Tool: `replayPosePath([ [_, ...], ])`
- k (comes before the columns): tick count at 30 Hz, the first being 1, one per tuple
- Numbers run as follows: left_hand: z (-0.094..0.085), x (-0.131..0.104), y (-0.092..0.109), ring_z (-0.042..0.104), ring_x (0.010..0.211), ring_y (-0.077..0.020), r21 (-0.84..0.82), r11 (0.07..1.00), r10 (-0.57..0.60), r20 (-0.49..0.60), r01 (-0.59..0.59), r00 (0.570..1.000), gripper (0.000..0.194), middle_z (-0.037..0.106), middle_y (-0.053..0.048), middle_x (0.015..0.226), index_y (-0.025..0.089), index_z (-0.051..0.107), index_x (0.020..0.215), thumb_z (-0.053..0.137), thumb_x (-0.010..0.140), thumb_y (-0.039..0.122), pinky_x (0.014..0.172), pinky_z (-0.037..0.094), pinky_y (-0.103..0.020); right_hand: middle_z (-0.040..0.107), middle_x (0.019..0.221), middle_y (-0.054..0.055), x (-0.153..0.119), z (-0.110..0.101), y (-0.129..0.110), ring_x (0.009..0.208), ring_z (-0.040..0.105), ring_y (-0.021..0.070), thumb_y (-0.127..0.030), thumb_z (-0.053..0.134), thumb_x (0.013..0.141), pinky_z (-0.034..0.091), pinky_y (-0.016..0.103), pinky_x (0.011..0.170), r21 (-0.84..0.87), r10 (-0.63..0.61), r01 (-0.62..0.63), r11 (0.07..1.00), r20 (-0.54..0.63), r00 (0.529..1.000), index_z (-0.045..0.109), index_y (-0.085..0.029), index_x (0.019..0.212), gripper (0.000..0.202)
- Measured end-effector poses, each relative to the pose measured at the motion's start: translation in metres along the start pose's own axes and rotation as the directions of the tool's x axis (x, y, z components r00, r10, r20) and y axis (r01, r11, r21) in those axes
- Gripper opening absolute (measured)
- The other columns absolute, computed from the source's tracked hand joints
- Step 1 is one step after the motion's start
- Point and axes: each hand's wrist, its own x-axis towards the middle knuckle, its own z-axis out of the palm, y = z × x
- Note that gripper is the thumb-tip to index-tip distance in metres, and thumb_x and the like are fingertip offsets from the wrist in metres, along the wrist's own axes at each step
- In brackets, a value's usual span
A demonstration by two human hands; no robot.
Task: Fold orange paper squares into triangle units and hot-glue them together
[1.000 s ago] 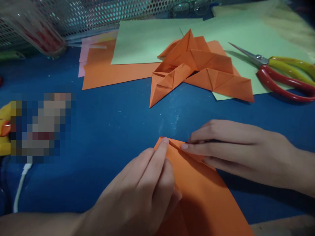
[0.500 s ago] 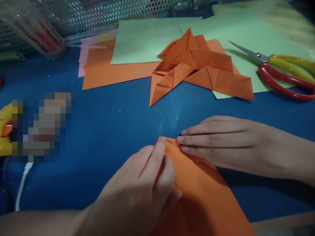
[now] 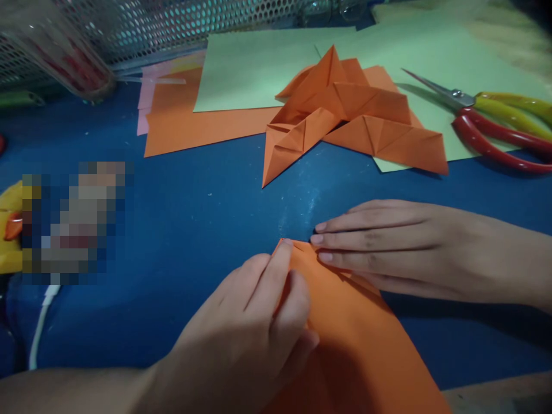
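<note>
An orange sheet of paper [image 3: 366,339] with a folded upper corner lies at the bottom centre of the blue table. My left hand [image 3: 254,316] is closed over its left side, the index fingertip pressed on the corner and the other fingers curled. Its thumb is mostly hidden. From the right, my right hand [image 3: 388,247] lies flat along the folded upper right edge, fingers stretched out side by side, fingertips close to the corner. Beyond the hands sit several folded orange paper pieces [image 3: 371,103], overlapping each other.
Scissors [image 3: 466,106] with red and yellow handles lie at the right on green paper [image 3: 452,63]. Flat orange paper [image 3: 207,127] is at the back left, near a clear container [image 3: 81,69] and a metal mesh [image 3: 172,26]. A white cable [image 3: 41,328] runs at the left.
My right hand has shifted very slightly up along the paper's edge. My left hand keeps nearly the same place on the corner.
</note>
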Motion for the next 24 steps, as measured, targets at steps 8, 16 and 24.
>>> replayPosePath([
  [8,0.002,-0.001,-0.005,0.066,0.107,-0.0273,-0.066,0.997,-0.031,0.022,0.032,0.999,0.042,0.074,-0.017,0.133,0.002,0.058,0.136,0.034,0.112,0.027,0.092,0.053,-0.037,0.074,0.139,0.004,-0.001,-0.002,0.000,0.137,0.065,0.0173,-0.019,0.040,0.113,0.051,0.030,0.121,0.002,0.014,-0.014,1.000,0.037,0.999,0.075,-0.018,0.131,0.039],
  [16,0.003,-0.001,-0.012,0.062,0.109,-0.0274,-0.114,0.993,-0.012,0.021,0.014,1.000,0.051,0.074,-0.017,0.132,0.000,0.064,0.136,0.035,0.113,0.036,0.091,0.052,-0.037,0.077,0.134,-0.001,-0.012,0.016,-0.007,0.134,0.067,0.0185,-0.030,0.047,0.112,0.055,0.037,0.116,0.146,0.233,-0.221,0.964,-0.070,0.970,0.073,-0.035,0.136,0.036],
  [24,0.003,0.003,-0.013,0.062,0.107,-0.0283,-0.134,0.991,-0.013,0.021,0.015,1.000,0.053,0.075,-0.016,0.129,0.000,0.067,0.133,0.035,0.113,0.036,0.088,0.053,-0.037,0.079,0.126,0.000,-0.021,0.020,-0.027,0.134,0.067,0.0239,-0.038,0.058,0.105,0.062,0.042,0.105,0.141,0.420,-0.406,0.903,-0.086,0.903,0.076,-0.038,0.132,0.032],
])
